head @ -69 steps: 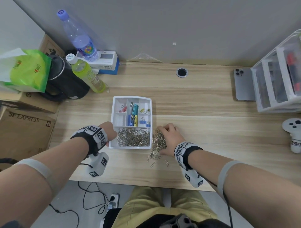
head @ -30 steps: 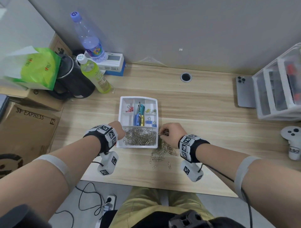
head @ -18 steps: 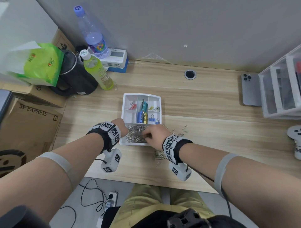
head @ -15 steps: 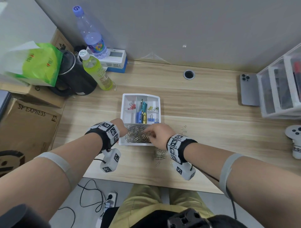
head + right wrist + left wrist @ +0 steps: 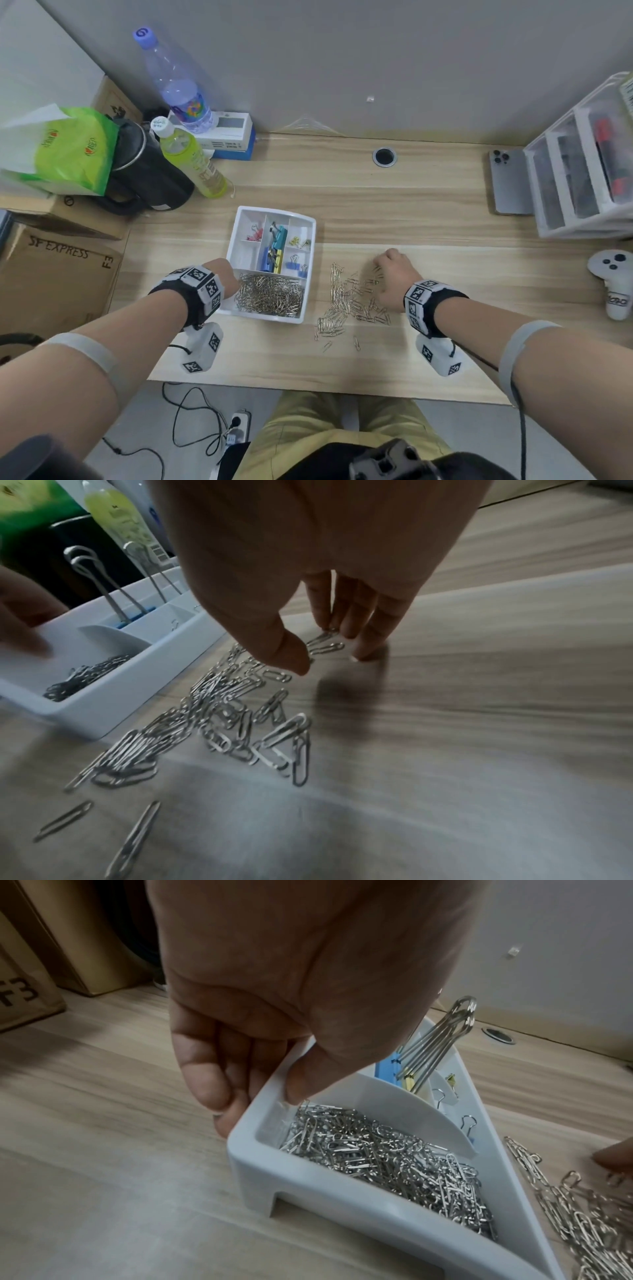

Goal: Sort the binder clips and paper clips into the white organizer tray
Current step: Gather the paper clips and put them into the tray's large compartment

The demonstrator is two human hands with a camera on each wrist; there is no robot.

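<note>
Paper clips (image 5: 219,704) under right grip (image 5: 329,647)

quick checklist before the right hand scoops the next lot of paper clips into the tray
1. White organizer tray steadied: ok, left hand grips its left wall, thumb inside, fingers outside.
2. Right hand empty and at the clips: ok, its fingertips touch the desk at the far edge of the loose paper clips.
3. Front compartment has room: ok, filled below the rim.
4. Path to the tray clear: ok, only clips lie between.
5. Stray clips near the desk edge: not ok, apart from the pile.
6. Clips tangled together: cannot tell.
</note>
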